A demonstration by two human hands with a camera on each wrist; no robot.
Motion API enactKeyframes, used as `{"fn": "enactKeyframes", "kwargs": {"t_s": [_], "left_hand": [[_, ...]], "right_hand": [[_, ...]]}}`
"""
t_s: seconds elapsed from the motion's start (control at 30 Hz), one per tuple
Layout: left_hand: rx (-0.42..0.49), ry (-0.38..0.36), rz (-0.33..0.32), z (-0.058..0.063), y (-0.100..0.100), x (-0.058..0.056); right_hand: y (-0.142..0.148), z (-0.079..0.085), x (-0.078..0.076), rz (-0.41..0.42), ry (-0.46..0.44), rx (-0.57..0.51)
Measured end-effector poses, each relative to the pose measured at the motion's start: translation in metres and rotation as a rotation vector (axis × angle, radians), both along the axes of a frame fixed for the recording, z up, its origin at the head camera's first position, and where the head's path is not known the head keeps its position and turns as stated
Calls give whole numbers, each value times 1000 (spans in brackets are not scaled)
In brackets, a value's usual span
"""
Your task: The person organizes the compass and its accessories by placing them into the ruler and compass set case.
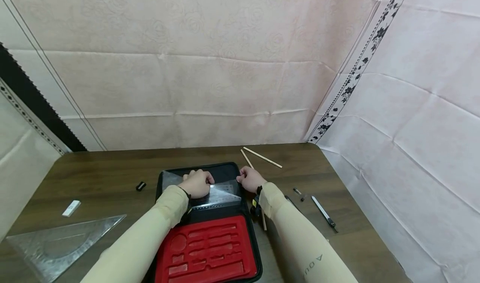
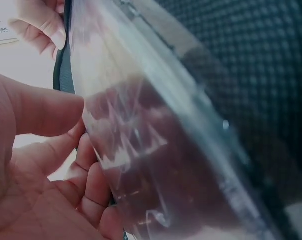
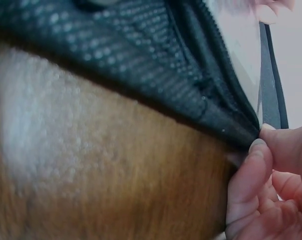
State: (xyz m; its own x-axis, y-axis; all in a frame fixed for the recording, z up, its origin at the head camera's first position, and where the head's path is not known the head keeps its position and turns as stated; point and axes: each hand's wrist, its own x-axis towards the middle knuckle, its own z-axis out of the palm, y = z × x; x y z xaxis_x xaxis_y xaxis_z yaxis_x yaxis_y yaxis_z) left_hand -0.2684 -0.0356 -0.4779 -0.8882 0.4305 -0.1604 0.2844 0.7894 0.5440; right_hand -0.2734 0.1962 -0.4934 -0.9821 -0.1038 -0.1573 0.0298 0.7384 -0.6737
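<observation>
A black zippered case (image 1: 258,254) lies unfolded on the table, with a red moulded tray (image 1: 210,249) in its near half. Across the far half stretches a clear plastic sheet (image 1: 225,196), shiny and creased. My left hand (image 1: 196,184) is over that half; in the left wrist view its thumb (image 2: 50,111) and curled fingers pinch the edge of the clear plastic (image 2: 135,135). At the case's far right side, my right hand (image 1: 250,179) pinches the zippered rim (image 3: 231,125) between thumb and forefinger.
To the left lie a clear set square (image 1: 33,237), a white eraser (image 1: 71,208) and a small black block (image 1: 140,186). On the right are thin wooden sticks (image 1: 262,157), a silver-and-black pen-like tool (image 1: 323,212) and a small dark piece (image 1: 299,194). Pale cloth (image 1: 232,83) hangs behind the table.
</observation>
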Motion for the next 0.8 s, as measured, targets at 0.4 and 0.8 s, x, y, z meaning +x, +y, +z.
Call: {"fn": "enactKeyframes", "kwargs": {"t_s": [0.4,0.8], "left_hand": [[105,71,49,8,-35,3],[62,160,214,1,-137,6]], "right_hand": [[-1,2,-2,12,-3,2],[4,0,0,-6,-20,-12]]}}
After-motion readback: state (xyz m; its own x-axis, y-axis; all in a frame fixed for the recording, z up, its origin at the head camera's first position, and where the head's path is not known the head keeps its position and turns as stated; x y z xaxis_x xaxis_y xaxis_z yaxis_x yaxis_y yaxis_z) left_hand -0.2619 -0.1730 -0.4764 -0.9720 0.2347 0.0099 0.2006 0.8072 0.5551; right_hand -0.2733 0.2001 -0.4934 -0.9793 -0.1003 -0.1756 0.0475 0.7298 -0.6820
